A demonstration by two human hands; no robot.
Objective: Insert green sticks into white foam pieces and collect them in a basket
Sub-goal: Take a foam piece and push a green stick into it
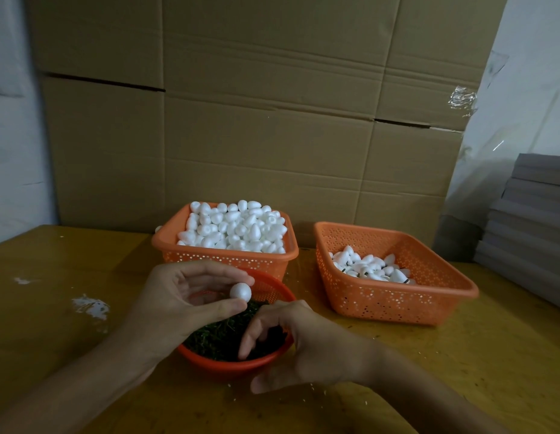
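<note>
Left hand (178, 303) pinches foam piece (240, 291) (white) above the green sticks (214, 338).

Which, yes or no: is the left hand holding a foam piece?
Yes, the left hand pinches a white foam piece between thumb and fingers.

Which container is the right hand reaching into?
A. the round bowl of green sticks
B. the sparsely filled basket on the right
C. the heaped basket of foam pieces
A: the right hand dips its fingers into the round bowl holding green sticks.
</note>
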